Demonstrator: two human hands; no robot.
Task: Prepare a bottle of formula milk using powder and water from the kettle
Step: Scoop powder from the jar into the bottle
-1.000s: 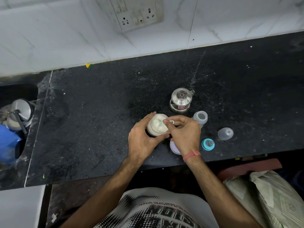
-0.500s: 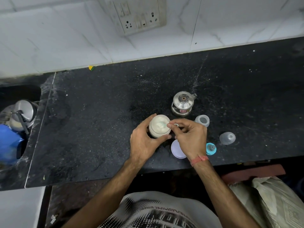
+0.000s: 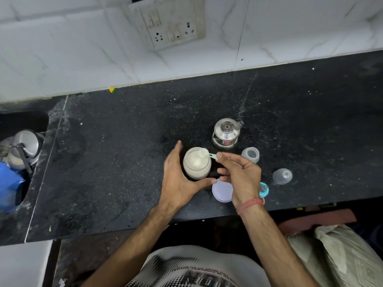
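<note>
An open jar of pale formula powder point(image 3: 196, 165) stands on the black counter point(image 3: 116, 154). My left hand point(image 3: 178, 181) cups the jar from the left and front. My right hand point(image 3: 240, 175) pinches the handle of a small light-green scoop point(image 3: 205, 153), whose bowl sits heaped with powder over the jar's far right rim. A small steel kettle point(image 3: 226, 133) stands just behind the jar. To its right is the clear open baby bottle point(image 3: 250, 154). The jar's lilac lid point(image 3: 221, 191) lies flat under my right wrist.
A clear bottle cap point(image 3: 282, 176) lies to the right, and the teal teat ring point(image 3: 264, 189) sits near the counter's front edge. At far left, a sink holds a steel pot point(image 3: 24, 148) and a blue bag point(image 3: 8, 183). A switchboard point(image 3: 167, 21) hangs on the tiled wall.
My right hand has drawn back to the right and lifted the scoop out of the powder; the scoop's heaped bowl now shows at the jar's rim. My left hand stays around the jar.
</note>
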